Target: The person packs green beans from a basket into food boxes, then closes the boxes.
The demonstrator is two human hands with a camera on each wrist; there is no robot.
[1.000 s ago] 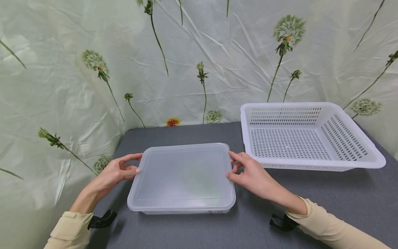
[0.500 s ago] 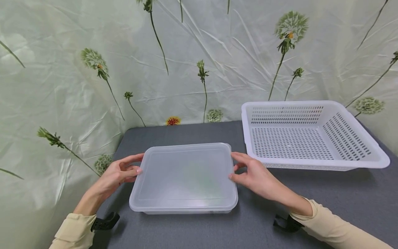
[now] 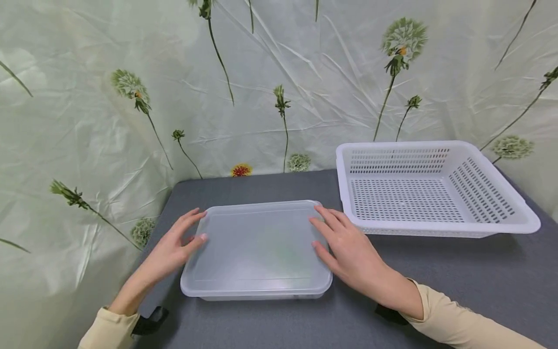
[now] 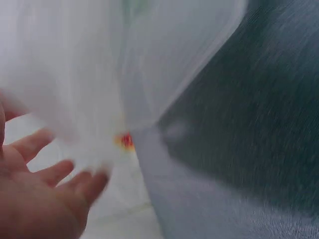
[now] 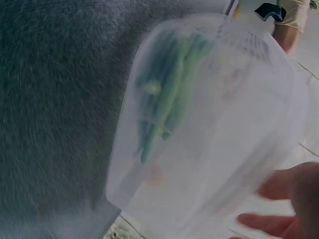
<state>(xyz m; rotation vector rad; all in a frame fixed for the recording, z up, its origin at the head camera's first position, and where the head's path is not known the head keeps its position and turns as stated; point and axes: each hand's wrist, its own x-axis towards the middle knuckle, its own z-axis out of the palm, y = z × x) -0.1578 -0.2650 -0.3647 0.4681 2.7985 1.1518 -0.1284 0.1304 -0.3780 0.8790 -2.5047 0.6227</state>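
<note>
A translucent plastic container [image 3: 257,249] with its lid on sits on the grey table [image 3: 436,276], near the front left. My left hand [image 3: 176,245] lies with straight fingers on the lid's left edge. My right hand [image 3: 344,247] rests flat on the lid's right side. In the right wrist view, blurred green pieces [image 5: 167,94] show through the container [image 5: 209,129], and my fingertips [image 5: 279,194] are at the lower right. The left wrist view is blurred: the container [image 4: 149,59] above, my left hand [image 4: 45,194] spread at the lower left.
A white perforated basket [image 3: 492,194] with nothing in it stands at the back right of the table, close to the container's right corner. A flower-printed sheet [image 3: 131,97] hangs behind and to the left. Bare grey table lies in front of the basket.
Both hands left the container's side edges and moved up and inward; their fingers have straightened and lie on the lid. The container has stayed in place.
</note>
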